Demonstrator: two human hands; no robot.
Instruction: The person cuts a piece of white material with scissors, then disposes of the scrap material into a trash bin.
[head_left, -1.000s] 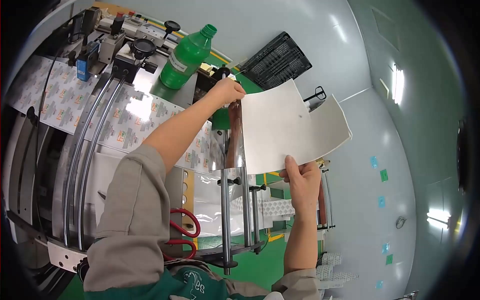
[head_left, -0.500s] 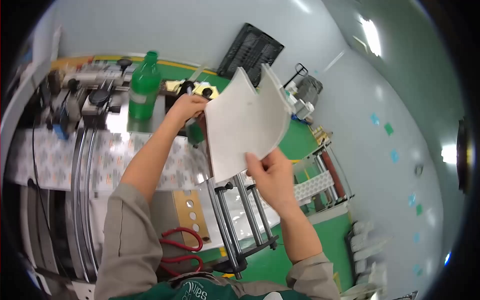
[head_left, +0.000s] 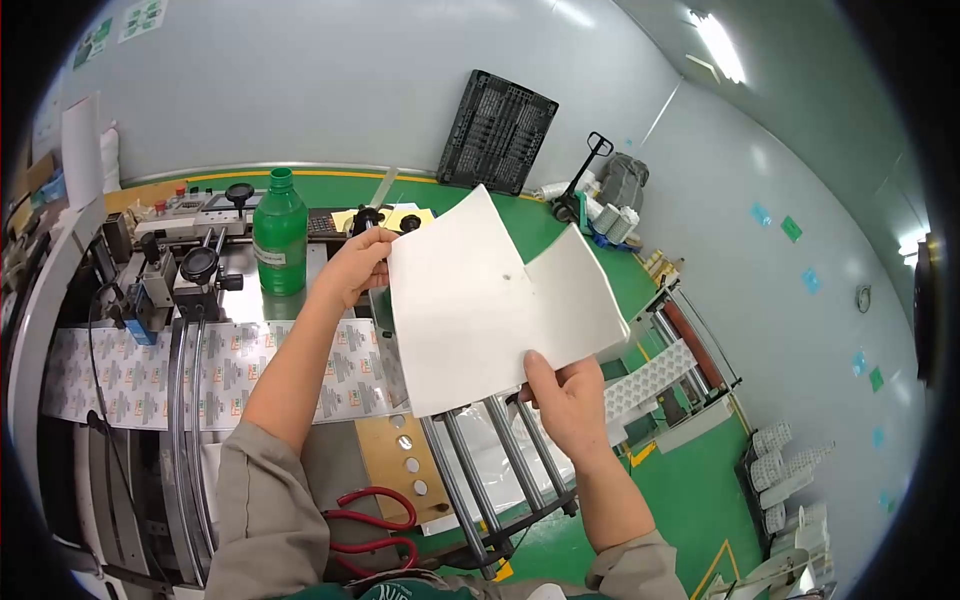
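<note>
Far left, a green bottle (head_left: 281, 240) stands beyond a printed strip (head_left: 232, 375), its contents unclear. Rightward, the left hand (head_left: 360, 268) grips the left edge of a white sheet (head_left: 455, 310), dark-specked, raised above metal bars (head_left: 470, 475) and spread flatter than half a second ago. The right hand (head_left: 570, 402) grips its near edge, thumb on top.

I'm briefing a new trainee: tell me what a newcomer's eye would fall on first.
Probably the big white sheeting, held up mid-picture between the left hand and the right hand. Next, the green bottle standing on the machine, left of the sheeting, then the black pallet upright against the back wall.
</note>
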